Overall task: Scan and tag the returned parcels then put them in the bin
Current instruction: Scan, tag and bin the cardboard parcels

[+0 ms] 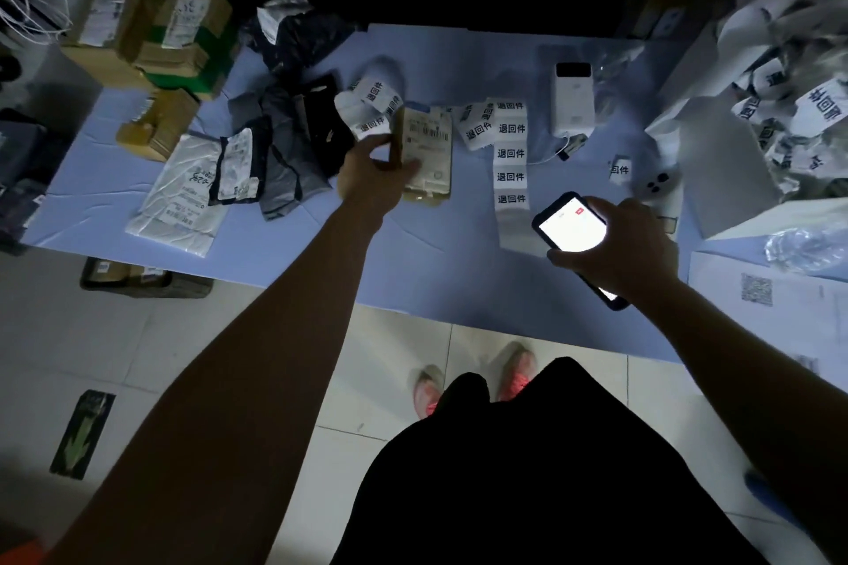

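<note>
A small tan parcel (429, 151) with a barcode label lies in the middle of the pale blue table (284, 243). My left hand (374, 172) grips its left edge, thumb on top. My right hand (624, 243) holds a phone (571, 229) with a lit screen above the table, to the right of the parcel. A strip of white return tags (510, 165) lies between the parcel and the phone, and more curled tags (371, 106) sit just behind my left hand.
White, grey and black bagged parcels (238, 170) lie at the left. Cardboard boxes (156, 41) are stacked at the back left. A white label printer (573, 99) stands at the back. A white bin (729, 161) with tagged parcels is at the right. Printed sheets (771, 307) lie by the near right edge.
</note>
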Action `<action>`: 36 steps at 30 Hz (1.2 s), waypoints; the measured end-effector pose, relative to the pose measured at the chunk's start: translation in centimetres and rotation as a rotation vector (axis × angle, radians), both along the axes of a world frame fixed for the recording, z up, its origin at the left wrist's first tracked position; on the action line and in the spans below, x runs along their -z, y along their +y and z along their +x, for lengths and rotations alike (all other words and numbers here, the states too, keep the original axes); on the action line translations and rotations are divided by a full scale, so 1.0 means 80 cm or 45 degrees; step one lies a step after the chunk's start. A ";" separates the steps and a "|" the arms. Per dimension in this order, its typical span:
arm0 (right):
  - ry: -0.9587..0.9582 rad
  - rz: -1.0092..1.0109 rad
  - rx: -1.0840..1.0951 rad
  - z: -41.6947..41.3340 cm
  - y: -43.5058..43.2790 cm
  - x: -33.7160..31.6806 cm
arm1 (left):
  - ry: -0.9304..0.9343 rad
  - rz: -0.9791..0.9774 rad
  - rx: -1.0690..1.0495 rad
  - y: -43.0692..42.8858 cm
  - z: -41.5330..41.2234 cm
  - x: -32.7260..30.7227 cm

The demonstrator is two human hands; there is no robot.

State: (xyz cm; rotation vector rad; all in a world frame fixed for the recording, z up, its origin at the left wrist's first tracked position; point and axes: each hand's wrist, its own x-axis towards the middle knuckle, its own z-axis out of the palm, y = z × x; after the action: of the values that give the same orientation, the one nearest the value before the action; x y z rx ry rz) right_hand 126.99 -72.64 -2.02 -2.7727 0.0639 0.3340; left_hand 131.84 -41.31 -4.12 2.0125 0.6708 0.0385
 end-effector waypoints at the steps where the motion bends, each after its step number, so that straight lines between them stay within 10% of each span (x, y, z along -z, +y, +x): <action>1: 0.011 -0.010 0.039 0.003 -0.008 0.012 | 0.049 -0.001 0.014 -0.010 -0.002 0.009; 13: 0.085 -0.113 0.139 0.038 -0.057 0.122 | 0.321 0.149 -0.021 -0.065 -0.024 0.074; 19: -0.013 -0.131 0.093 0.044 -0.048 0.129 | 0.206 0.825 0.160 -0.118 -0.035 0.071; 23: -0.110 0.417 -0.009 0.037 -0.013 0.121 | 0.315 0.404 0.379 -0.192 -0.043 0.086; 29: 0.049 0.505 -0.006 0.037 0.016 0.119 | 0.374 -0.219 0.062 -0.213 -0.030 0.119; 36: 0.175 0.680 0.277 0.034 0.030 0.108 | 0.173 -0.346 0.118 -0.183 -0.023 0.102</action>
State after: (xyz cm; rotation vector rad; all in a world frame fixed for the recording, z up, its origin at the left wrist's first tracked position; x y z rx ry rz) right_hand 129.70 -70.26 -10.65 -2.1891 0.2668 0.4139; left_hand 129.97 -55.94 -12.26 1.7914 0.6306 -0.2352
